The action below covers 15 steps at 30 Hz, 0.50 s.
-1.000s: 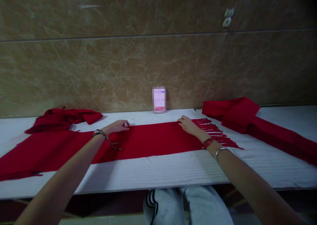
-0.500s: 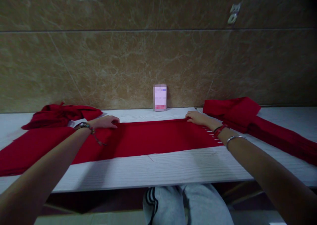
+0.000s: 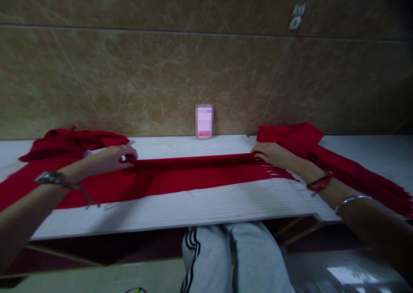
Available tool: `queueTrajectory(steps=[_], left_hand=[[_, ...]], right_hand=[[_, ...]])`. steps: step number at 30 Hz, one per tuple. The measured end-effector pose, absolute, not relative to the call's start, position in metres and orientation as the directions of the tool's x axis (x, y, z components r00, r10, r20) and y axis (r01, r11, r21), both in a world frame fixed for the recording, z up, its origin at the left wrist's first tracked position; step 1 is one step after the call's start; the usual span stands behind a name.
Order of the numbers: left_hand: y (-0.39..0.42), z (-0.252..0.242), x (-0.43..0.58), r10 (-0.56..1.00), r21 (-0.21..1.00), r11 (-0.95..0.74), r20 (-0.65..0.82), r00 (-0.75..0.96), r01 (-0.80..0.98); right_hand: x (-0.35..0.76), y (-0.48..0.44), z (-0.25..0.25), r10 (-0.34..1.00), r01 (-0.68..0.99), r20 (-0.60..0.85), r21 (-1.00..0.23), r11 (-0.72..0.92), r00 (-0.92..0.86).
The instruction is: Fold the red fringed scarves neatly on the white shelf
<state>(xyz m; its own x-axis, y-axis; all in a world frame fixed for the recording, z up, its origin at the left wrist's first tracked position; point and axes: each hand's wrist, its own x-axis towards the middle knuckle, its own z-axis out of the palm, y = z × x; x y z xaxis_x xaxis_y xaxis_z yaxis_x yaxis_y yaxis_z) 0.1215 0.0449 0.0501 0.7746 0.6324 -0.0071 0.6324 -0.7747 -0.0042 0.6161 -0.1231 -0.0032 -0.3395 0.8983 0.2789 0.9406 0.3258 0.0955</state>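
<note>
Red scarf lay lengthwise from left to right, its far edge pinched by the left hand and, well apart, the right hand, nearer the fringe.

Location: indoor room; whether home, shop or workshop, indeterminate. Evidence: brown, marble-patterned panelled wall with pale veining and straight joints; two small, pale wall fittings; long, white, wood-grain tabletop set against it; pale, glossy floor.

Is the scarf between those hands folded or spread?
Spread lengthwise: the scarf stretches along the table between left hand and right hand, both gripping its far edge; whether that edge is folded, I can't tell.
</note>
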Motion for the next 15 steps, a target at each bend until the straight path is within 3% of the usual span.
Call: queueTrajectory(steps=[10,15], left_hand=[[-0.018,0.007,0.108,0.583,0.105,-0.805,-0.036,0.811,0.584],[-0.023,-0.01,0.099,0.61,0.082,-0.791,0.014,0.793,0.607]], right_hand=[[0.611,-0.167,-0.055,0.819,0.894,0.358,0.184,0.409,-0.449],[0.616,-0.168,-0.071,0.809,0.892,0.376,0.209,0.401,-0.452]])
